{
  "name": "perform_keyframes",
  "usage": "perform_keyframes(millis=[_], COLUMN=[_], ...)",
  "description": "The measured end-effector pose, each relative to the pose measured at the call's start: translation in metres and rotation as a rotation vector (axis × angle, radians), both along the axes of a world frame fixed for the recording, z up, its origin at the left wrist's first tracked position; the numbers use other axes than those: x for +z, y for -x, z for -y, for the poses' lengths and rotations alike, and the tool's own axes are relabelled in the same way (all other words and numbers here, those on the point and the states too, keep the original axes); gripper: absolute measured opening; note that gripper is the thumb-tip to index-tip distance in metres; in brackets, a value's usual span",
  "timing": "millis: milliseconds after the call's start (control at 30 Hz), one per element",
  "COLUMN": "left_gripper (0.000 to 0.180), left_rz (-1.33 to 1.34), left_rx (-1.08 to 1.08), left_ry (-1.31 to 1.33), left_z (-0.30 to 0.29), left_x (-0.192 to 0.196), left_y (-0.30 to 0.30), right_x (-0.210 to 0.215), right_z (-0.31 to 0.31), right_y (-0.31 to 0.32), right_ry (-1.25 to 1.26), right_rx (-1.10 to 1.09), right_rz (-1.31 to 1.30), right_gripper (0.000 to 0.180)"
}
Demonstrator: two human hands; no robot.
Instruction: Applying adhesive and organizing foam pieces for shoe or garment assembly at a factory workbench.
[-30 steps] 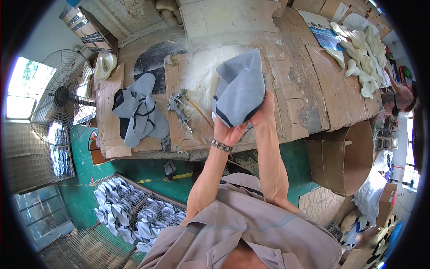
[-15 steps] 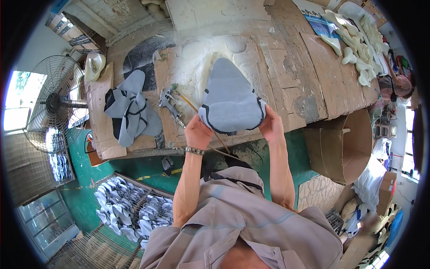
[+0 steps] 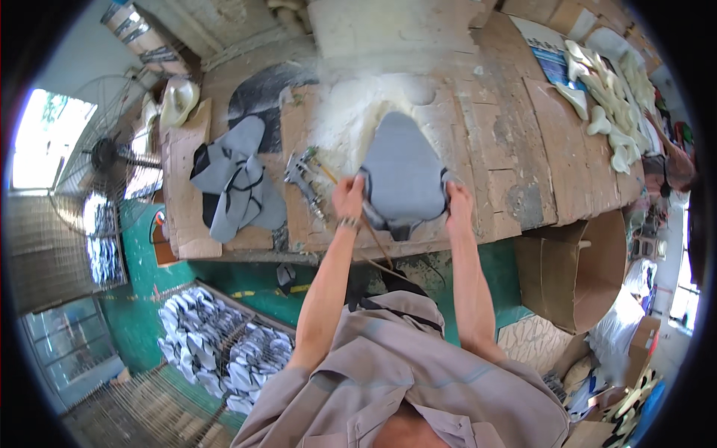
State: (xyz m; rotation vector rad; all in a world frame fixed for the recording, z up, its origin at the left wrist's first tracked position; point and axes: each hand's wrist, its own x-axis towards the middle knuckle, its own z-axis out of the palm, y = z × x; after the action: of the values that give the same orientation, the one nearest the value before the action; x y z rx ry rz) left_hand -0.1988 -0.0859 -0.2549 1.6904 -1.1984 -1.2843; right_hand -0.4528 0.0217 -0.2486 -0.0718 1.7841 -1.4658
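A grey saddle cover (image 3: pixel 404 168), narrow at the far end and broad toward me, has black edging at its near corners. My left hand (image 3: pixel 349 197) is closed on its left black edge, while my right hand (image 3: pixel 458 203) grips the right one. Between my hands the cover lies over the whitish, powdery part of the cardboard-covered table (image 3: pixel 493 134). Just left of my left hand rests a metal spray gun (image 3: pixel 305 185) with a yellowish hose. Farther left, several loose grey and black covers (image 3: pixel 237 183) are heaped together.
Cream moulded pieces (image 3: pixel 609 112) are piled at the table's far right. Below the right edge stands an open cardboard box (image 3: pixel 571 272). A wire rack (image 3: pixel 224 351) of grey pieces is at lower left, and a large fan (image 3: pixel 104 155) stands at the left.
The cover's near end has tipped down, with more black edging showing underneath. My hands have shifted from below its corners to its side edges. The whole view has moved slightly.
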Motion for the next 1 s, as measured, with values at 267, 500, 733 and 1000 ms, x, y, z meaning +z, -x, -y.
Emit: perform_keyframes(millis=[267, 500, 733, 1000], left_gripper=[0.036, 0.072, 0.026, 0.006], left_rz=[0.414, 1.244, 0.965, 0.771], left_rx=[0.008, 0.392, -0.075, -0.13], left_ry=[0.391, 0.457, 0.291, 0.734], left_z=[0.044, 0.13, 0.153, 0.054], left_x=[0.01, 0.012, 0.082, 0.251], left_y=[-0.046, -0.271, -0.338, -0.202], right_x=[-0.047, -0.015, 0.019, 0.181], right_z=[0.022, 0.014, -0.09, 0.035], right_y=[0.016, 0.011, -0.069, -0.285], right_ry=[-0.021, -0.069, -0.158, 0.45], right_rx=[0.018, 0.037, 0.225, 0.916], right_rz=[-0.322, -0.245, -0.358, 0.692], right_gripper=[0.01, 0.015, 0.013, 0.054])
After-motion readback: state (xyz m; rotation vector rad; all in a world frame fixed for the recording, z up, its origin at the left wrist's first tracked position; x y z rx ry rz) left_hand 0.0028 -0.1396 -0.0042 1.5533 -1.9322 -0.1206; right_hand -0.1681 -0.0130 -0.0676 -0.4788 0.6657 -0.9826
